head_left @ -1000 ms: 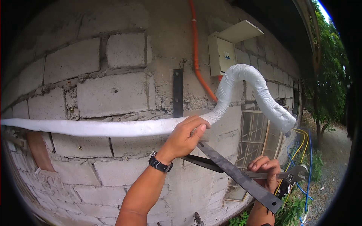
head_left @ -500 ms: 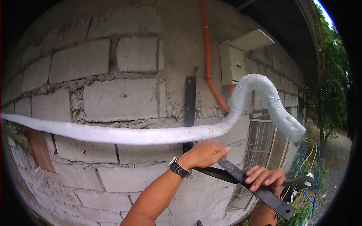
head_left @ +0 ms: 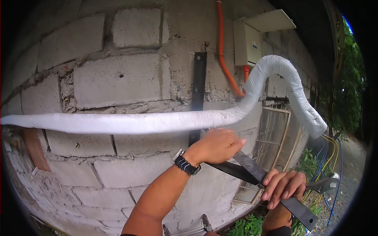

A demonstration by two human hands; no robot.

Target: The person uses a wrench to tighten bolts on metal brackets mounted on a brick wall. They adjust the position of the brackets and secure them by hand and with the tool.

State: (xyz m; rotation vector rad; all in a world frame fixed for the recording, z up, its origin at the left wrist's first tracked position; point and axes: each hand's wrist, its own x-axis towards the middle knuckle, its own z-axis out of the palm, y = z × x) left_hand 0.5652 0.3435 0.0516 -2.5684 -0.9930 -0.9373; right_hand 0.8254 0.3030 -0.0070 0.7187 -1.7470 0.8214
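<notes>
My left hand (head_left: 218, 145), with a watch (head_left: 186, 162) at the wrist, is closed at the upper end of a black metal bracket, just under a white-wrapped pipe (head_left: 118, 124). Its fingertips are hidden behind the metal. Two flat bars of the bracket cross below it, and the longer flat bar (head_left: 300, 213) slants down to the right, with a hole near its end. My right hand (head_left: 284, 188) curls its fingers over this bar. The same hand holds an adjustable wrench (head_left: 327, 183), its jaw end pointing right. A black upright bar (head_left: 199, 80) stands against the wall behind the pipe.
The block wall (head_left: 118, 82) fills the left. An opened breaker box (head_left: 248, 43) and orange conduit (head_left: 221, 47) sit above the pipe bend. A barred window (head_left: 271, 133), blue and yellow wires (head_left: 335, 157) and plants (head_left: 246, 226) lie right and below. A metal frame (head_left: 205, 223) shows at the bottom.
The view has tilted down, so wall and pipe sit higher and a metal frame shows below. My right hand's fingers have curled further over the flat bar. My left hand stays at the bracket.
</notes>
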